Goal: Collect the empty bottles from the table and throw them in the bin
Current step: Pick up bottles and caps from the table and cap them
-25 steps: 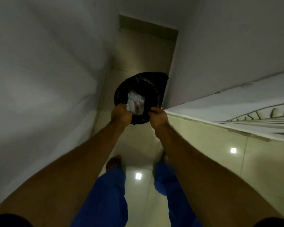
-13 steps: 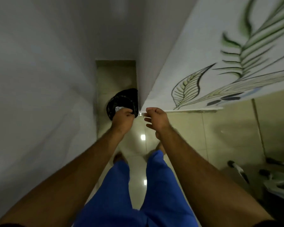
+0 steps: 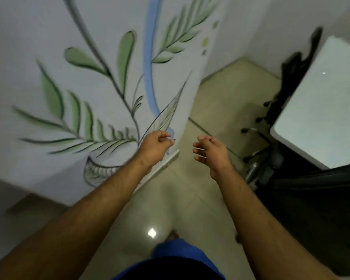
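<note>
The left hand (image 3: 155, 147) hangs in front of the body with its fingers loosely curled toward the palm, thumb near the fingertips, and nothing held in it. The right hand (image 3: 211, 151) is level with it and a little apart, half open with the fingers spread and bent, also holding nothing. Neither hand touches any object; the left one shows against the lower edge of a white wall panel painted with green leaves and a blue stripe (image 3: 101, 81).

Below the hands lies a glossy pale beige tiled floor (image 3: 192, 211), with a small bright reflection of a light on it. Blue trousers (image 3: 176, 251) and the tip of a bare foot show at the bottom. To the right stands a white table with rounded corners (image 3: 321, 110); next to it are a black chair base with metal parts (image 3: 265, 158) and a dark, black mass (image 3: 311, 199) whose nature is hard to make out.

No bottle and no bin can be seen in this view. The painted panel is blurred, the table is cut off by the right edge, and a small dark item on it is too small to tell.
</note>
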A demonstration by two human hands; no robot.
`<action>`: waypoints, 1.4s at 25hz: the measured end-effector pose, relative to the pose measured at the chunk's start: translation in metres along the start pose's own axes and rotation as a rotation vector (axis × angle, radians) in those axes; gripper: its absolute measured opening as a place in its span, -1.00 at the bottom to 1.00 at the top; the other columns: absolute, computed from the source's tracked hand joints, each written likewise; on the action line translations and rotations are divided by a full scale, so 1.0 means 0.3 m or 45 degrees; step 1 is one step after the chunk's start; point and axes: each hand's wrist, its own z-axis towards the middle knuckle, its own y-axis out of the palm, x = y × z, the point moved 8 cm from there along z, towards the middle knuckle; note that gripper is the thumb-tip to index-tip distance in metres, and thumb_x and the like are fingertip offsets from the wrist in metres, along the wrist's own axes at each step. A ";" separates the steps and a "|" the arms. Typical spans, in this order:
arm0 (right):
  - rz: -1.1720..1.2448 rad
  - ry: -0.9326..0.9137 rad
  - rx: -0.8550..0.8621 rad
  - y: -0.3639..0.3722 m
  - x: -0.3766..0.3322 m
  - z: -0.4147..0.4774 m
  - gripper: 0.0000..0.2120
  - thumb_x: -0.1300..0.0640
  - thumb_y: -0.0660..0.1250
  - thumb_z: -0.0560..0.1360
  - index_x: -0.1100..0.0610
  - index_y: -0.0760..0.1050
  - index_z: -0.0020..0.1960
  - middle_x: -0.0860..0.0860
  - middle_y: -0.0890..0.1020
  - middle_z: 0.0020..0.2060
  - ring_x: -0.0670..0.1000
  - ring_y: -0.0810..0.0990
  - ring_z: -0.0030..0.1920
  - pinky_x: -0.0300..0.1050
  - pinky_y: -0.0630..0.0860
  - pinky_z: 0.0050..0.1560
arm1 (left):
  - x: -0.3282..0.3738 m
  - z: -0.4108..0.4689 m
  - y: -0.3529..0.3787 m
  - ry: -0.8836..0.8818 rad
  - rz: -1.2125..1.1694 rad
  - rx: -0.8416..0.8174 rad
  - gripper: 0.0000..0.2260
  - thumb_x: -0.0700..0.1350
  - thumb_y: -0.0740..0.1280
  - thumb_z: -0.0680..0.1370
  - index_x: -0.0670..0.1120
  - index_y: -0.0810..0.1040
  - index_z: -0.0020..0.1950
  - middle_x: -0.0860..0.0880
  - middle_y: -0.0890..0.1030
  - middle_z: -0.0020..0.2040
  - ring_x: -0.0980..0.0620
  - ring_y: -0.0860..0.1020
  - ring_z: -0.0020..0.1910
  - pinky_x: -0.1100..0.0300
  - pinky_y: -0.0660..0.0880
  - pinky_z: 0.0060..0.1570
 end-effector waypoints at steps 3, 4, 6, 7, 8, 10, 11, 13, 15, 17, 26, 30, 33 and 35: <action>0.082 -0.083 0.144 -0.249 -0.193 0.152 -0.94 0.13 0.31 0.59 0.06 0.50 -0.06 0.04 0.63 -0.20 -0.03 0.57 -0.26 -0.13 0.51 -0.27 | 0.250 0.184 0.274 0.117 0.016 -0.087 -0.79 -0.18 0.38 0.53 -0.11 0.56 0.16 0.02 0.54 -0.21 0.10 0.49 -0.27 0.24 0.42 -0.23; 0.096 -0.096 0.173 -0.309 -0.244 0.193 -0.93 0.12 0.32 0.59 0.06 0.50 -0.07 0.04 0.63 -0.19 -0.03 0.57 -0.26 -0.13 0.51 -0.27 | 0.314 0.229 0.339 0.135 0.002 -0.102 -0.79 -0.18 0.38 0.53 -0.11 0.56 0.16 0.03 0.54 -0.21 0.11 0.49 -0.25 0.25 0.42 -0.22; 0.130 -0.114 0.251 -0.452 -0.344 0.290 -0.94 0.12 0.33 0.58 0.07 0.51 -0.07 0.05 0.62 -0.19 -0.03 0.56 -0.26 -0.14 0.49 -0.29 | 0.439 0.337 0.498 0.171 -0.011 -0.164 -0.77 -0.20 0.37 0.53 -0.13 0.56 0.19 0.01 0.54 -0.16 0.08 0.52 -0.17 0.26 0.42 -0.19; 0.142 -0.127 0.298 -0.520 -0.381 0.339 -0.95 0.12 0.34 0.58 0.08 0.51 -0.06 0.05 0.63 -0.20 -0.03 0.56 -0.27 -0.14 0.49 -0.30 | 0.486 0.392 0.572 0.181 -0.003 -0.194 -0.76 -0.20 0.37 0.53 -0.13 0.56 0.20 0.00 0.54 -0.14 0.08 0.52 -0.14 0.26 0.43 -0.17; 0.159 -0.146 0.353 -0.595 -0.424 0.397 -0.96 0.12 0.34 0.57 0.08 0.52 -0.05 0.04 0.63 -0.20 -0.03 0.57 -0.27 -0.14 0.48 -0.30 | 0.541 0.456 0.658 0.204 0.008 -0.234 -0.76 -0.19 0.37 0.53 -0.12 0.56 0.20 0.00 0.55 -0.13 0.07 0.53 -0.12 0.24 0.43 -0.14; 0.183 -0.161 0.433 -0.699 -0.479 0.493 -0.96 0.11 0.33 0.57 0.07 0.54 -0.03 0.03 0.64 -0.20 -0.04 0.57 -0.27 -0.15 0.49 -0.31 | 0.613 0.572 0.785 0.242 0.025 -0.295 -0.78 -0.17 0.37 0.53 -0.10 0.57 0.17 -0.02 0.57 -0.11 0.05 0.55 -0.08 0.21 0.43 -0.10; 0.195 -0.162 0.480 -0.757 -0.504 0.556 -0.95 0.11 0.33 0.57 0.07 0.54 -0.02 0.04 0.65 -0.18 -0.05 0.57 -0.27 -0.16 0.49 -0.31 | 0.650 0.648 0.861 0.264 0.036 -0.327 -0.80 -0.17 0.38 0.52 -0.08 0.57 0.15 -0.03 0.58 -0.09 0.04 0.56 -0.06 0.21 0.42 -0.10; 0.221 -0.158 0.573 -0.872 -0.547 0.680 -0.95 0.11 0.32 0.57 0.07 0.55 -0.01 0.07 0.65 -0.16 -0.04 0.57 -0.27 -0.16 0.50 -0.31 | 0.716 0.797 1.025 0.295 0.057 -0.402 -0.83 -0.16 0.38 0.51 -0.04 0.57 0.10 -0.03 0.59 -0.10 0.05 0.57 -0.07 0.21 0.43 -0.12; 0.261 -0.169 0.659 -0.987 -0.595 0.809 -0.93 0.13 0.31 0.59 0.11 0.55 0.01 0.08 0.64 -0.15 -0.04 0.57 -0.27 -0.14 0.51 -0.28 | 0.784 0.951 1.203 0.324 0.061 -0.497 -0.83 -0.17 0.38 0.51 -0.05 0.58 0.09 -0.03 0.59 -0.13 0.07 0.56 -0.10 0.22 0.43 -0.16; 0.303 -0.156 0.773 -1.097 -0.651 0.922 -0.92 0.14 0.30 0.59 0.12 0.55 0.00 0.08 0.63 -0.16 -0.03 0.56 -0.26 -0.11 0.51 -0.22 | 0.851 1.093 1.386 0.338 0.086 -0.598 -0.83 -0.16 0.39 0.51 -0.07 0.59 0.10 -0.02 0.60 -0.12 0.08 0.56 -0.10 0.22 0.42 -0.16; 0.458 -0.049 1.112 -1.531 -0.851 1.379 -0.84 0.06 0.33 0.58 0.10 0.56 0.10 0.04 0.66 -0.08 0.02 0.63 -0.09 0.02 0.60 0.04 | 1.125 1.523 2.089 0.389 0.294 -0.946 -0.87 -0.16 0.36 0.54 -0.09 0.58 0.09 -0.01 0.63 -0.12 0.05 0.57 -0.15 0.26 0.47 -0.22; 0.497 -0.025 1.175 -1.747 -0.890 1.648 -0.82 0.05 0.32 0.59 0.11 0.56 0.13 0.05 0.66 -0.06 0.03 0.63 -0.05 0.04 0.60 0.06 | 1.187 1.750 2.369 0.413 0.373 -1.021 -0.86 -0.17 0.35 0.56 -0.12 0.58 0.11 -0.01 0.62 -0.12 0.06 0.57 -0.14 0.27 0.48 -0.22; 0.538 -0.043 1.191 -1.940 -0.941 1.882 -0.83 0.06 0.33 0.58 0.11 0.56 0.11 0.04 0.66 -0.08 0.02 0.62 -0.07 0.04 0.60 0.07 | 1.242 1.956 2.613 0.436 0.415 -1.020 -0.83 -0.17 0.37 0.55 -0.14 0.58 0.13 -0.06 0.64 -0.04 0.02 0.58 -0.06 0.24 0.48 -0.11; 0.580 -0.010 1.193 -2.073 -0.975 2.042 -0.85 0.06 0.33 0.58 0.10 0.56 0.09 0.04 0.66 -0.07 0.02 0.62 -0.07 0.01 0.60 0.03 | 1.282 2.090 2.790 0.419 0.444 -1.026 -0.81 -0.17 0.38 0.54 -0.15 0.59 0.14 -0.09 0.64 0.00 -0.02 0.59 0.00 0.21 0.48 -0.05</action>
